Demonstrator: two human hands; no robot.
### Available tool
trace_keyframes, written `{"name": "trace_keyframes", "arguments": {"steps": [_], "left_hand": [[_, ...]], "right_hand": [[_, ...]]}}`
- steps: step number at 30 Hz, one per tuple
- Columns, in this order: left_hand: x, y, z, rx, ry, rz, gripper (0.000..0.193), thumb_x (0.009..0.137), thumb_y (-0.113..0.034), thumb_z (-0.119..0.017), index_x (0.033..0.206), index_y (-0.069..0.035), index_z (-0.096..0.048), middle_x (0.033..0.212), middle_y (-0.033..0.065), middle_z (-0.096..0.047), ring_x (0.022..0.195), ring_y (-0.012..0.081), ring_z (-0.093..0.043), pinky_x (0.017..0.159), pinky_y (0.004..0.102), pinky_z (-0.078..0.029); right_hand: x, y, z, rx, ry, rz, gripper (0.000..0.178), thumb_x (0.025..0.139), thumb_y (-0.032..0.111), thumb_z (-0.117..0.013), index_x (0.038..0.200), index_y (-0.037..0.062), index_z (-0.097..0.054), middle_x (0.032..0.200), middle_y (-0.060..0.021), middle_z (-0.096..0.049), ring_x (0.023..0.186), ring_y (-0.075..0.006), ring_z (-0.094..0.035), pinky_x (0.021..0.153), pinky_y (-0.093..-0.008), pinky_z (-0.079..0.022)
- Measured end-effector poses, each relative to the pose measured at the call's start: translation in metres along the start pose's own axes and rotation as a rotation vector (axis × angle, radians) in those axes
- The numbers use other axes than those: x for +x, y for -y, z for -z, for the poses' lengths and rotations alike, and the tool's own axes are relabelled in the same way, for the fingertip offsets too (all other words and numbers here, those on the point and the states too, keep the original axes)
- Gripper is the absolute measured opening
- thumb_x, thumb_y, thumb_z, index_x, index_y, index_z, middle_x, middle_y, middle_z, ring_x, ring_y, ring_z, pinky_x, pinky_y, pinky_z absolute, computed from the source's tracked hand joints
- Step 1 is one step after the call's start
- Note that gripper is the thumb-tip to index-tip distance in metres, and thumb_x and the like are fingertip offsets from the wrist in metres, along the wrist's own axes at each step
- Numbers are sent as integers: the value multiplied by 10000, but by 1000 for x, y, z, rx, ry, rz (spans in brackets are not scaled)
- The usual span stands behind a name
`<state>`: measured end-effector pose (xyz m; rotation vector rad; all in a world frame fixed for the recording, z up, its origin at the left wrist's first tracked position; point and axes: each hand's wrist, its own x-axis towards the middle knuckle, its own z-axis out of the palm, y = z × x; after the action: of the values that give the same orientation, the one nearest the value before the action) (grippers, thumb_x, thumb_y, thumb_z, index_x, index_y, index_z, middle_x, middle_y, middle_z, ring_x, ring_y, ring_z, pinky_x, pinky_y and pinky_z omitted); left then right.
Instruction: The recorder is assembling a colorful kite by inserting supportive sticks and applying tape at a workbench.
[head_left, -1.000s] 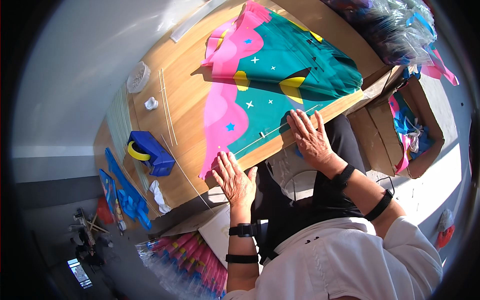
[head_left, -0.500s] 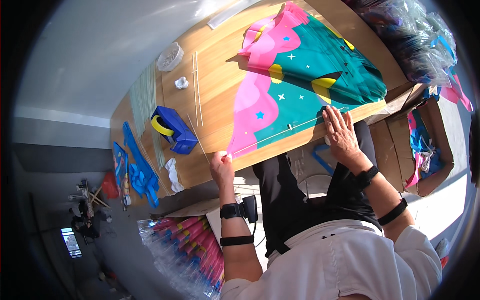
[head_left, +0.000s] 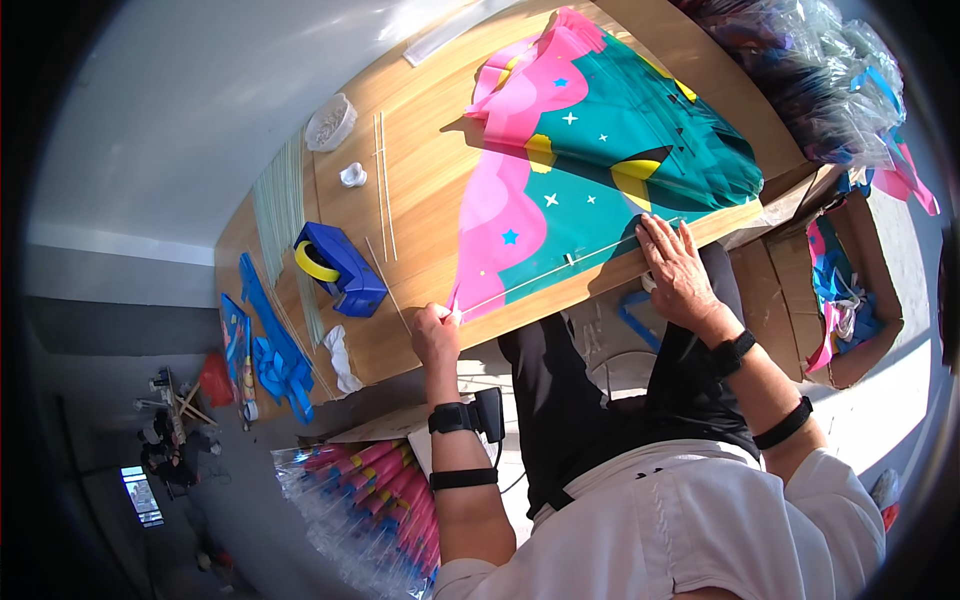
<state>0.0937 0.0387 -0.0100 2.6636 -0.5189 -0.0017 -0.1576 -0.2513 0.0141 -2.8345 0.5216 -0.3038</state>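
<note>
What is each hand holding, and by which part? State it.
The left hand pinches the pink corner of the kite fabric. The right hand lies flat on its teal edge, gripping nothing.

kite sheet [head_left: 590,170] – teal with pink scalloped edge, stars and yellow bits, spread flat on the wooden table, near edge at the table's rim | thin white rod [head_left: 560,262] – lying along that near edge, ends under both hands

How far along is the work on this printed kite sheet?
Done: the kite sheet lies spread on the wooden table. In hand: the left hand pinches the pink corner and thin rod; the right hand presses flat. Left: spare rods lie unused.
</note>
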Motion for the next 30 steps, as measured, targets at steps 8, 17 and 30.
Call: {"name": "trace_keyframes", "arguments": {"steps": [8,17,30], "left_hand": [[6,-1,15,-424,76,150,82,692,-28,-593,618,-1,-572,554,42,-538,504,120,-515,481,252,-388],[11,-28,47,-1357,141,346,142,773,48,-621,837,-41,-531,702,45,-543,559,143,-522,529,287,-430],[-6,-28,15,-1275,68,347,129,862,-154,-628,828,-53,-554,702,50,-595,580,121,-528,521,237,-401]], "right_hand": [[4,0,8,163,-23,-24,679,657,103,-602,1300,-17,-423,1392,-167,-374,1336,-309,-293,1123,-473,-137],[31,-12,5,5,-310,55,363,680,119,-635,1039,70,-610,1086,-96,-562,1063,-259,-505,913,-403,-401],[82,-47,9,117,-314,-12,77,728,79,-631,727,43,-564,726,-114,-603,732,-281,-598,696,-360,-481]]}}
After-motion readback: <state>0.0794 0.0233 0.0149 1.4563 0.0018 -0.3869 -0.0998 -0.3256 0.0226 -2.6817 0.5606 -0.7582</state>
